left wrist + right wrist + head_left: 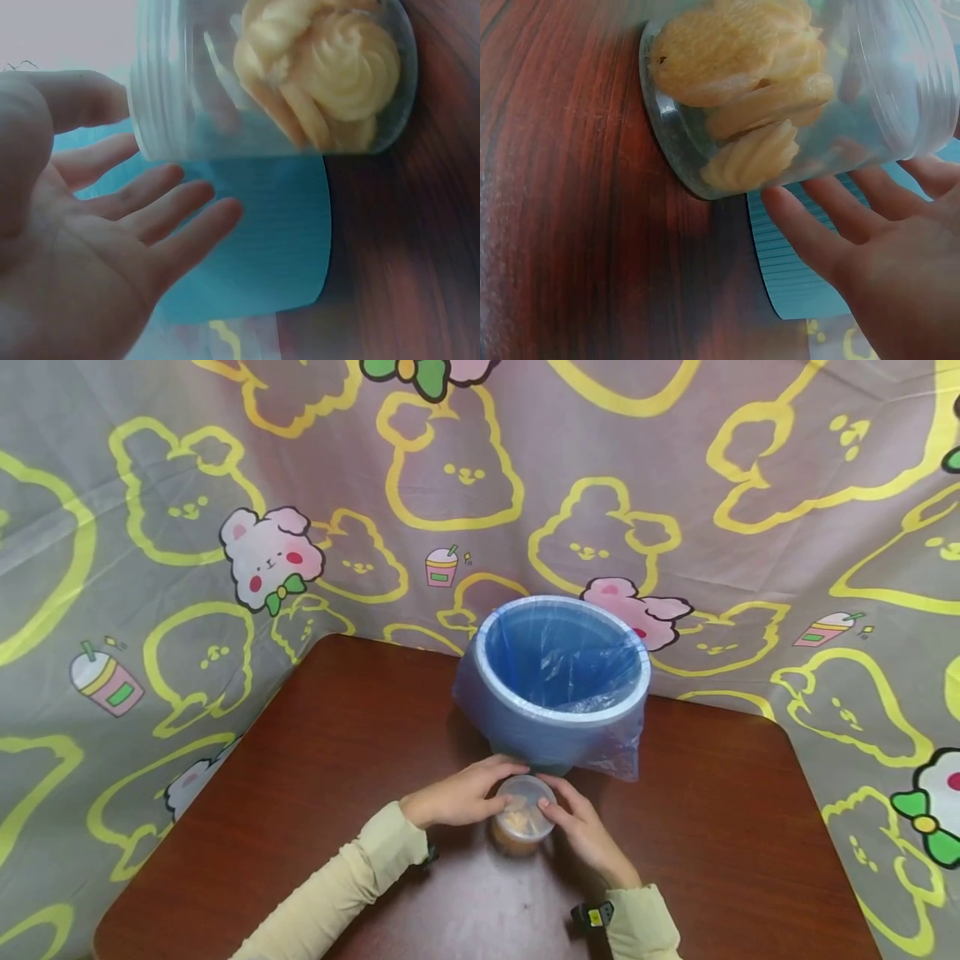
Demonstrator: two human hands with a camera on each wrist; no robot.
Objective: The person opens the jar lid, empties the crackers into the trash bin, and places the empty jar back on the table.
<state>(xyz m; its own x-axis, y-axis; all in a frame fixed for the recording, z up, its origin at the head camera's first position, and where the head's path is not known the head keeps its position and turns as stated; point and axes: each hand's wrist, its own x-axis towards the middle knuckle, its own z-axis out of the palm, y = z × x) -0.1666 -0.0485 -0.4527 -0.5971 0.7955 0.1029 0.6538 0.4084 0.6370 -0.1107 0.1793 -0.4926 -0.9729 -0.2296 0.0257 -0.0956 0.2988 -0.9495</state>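
A clear plastic jar of cookies (517, 842) with a translucent lid (527, 802) is on the table in front of a lined bin. Piped, swirl-topped cookies (349, 67) show through its wall in both wrist views. On the left side, my left hand (463, 795) touches the lid's rim with thumb and forefinger, the other fingers reaching out loosely straight past it. My right hand (581, 822) holds the lid end from the right, thumb on top. Its fingers (817, 240) lie along the jar's far side in the right wrist view.
The blue bin (570, 718), lined with a translucent bag (622, 756), stands right behind the jar. Its ribbed teal wall (795, 262) shows beyond my right fingers. A brown wooden table (360, 718) lies under everything, with patterned cloth (480, 560) hanging around it.
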